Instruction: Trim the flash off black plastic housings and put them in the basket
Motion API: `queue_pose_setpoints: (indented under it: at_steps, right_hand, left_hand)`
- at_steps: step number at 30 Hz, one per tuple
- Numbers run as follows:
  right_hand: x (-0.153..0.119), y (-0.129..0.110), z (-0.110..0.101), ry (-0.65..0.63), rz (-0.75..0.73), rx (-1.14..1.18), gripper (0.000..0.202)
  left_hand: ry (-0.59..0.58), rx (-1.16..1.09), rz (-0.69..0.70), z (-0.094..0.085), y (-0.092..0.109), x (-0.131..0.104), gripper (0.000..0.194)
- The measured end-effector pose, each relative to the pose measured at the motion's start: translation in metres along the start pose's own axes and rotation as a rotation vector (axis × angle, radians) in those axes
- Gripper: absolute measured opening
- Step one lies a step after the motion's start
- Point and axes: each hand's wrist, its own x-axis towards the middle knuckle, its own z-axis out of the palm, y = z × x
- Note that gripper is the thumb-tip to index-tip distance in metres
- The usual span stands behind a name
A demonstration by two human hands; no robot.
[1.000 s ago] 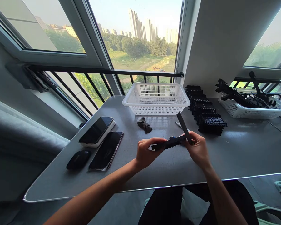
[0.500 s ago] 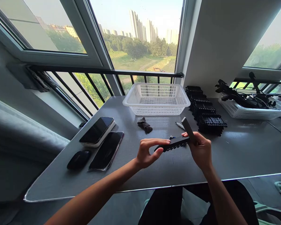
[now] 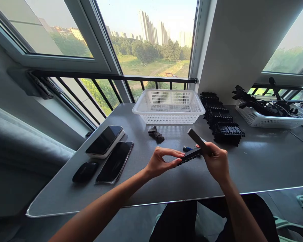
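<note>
Your left hand (image 3: 163, 162) pinches one end of the black toothed plastic piece (image 3: 192, 154) above the smooth grey table (image 3: 262, 164), thumb and fingers nearly closed; your right hand (image 3: 217, 164) curls round the dark grey flat bar (image 3: 197, 139) at the other end, probably for making both steady.

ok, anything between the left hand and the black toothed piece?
Nothing visible: the left hand already has finger and thumb on one end of the black toothed piece. The dark flat bar is at the opposite end, in the right hand, not in between.
</note>
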Motion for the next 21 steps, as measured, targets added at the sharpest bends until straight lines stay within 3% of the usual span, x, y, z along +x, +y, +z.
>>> queue_pose_setpoints:
  at_steps: [21]
  right_hand:
    - [0.0006, 0.0007, -0.0024, 0.010, 0.005, 0.006, 0.014]
  left_hand:
    - [-0.046, 0.065, 0.069, -0.0028, -0.0028, -0.0003, 0.014]
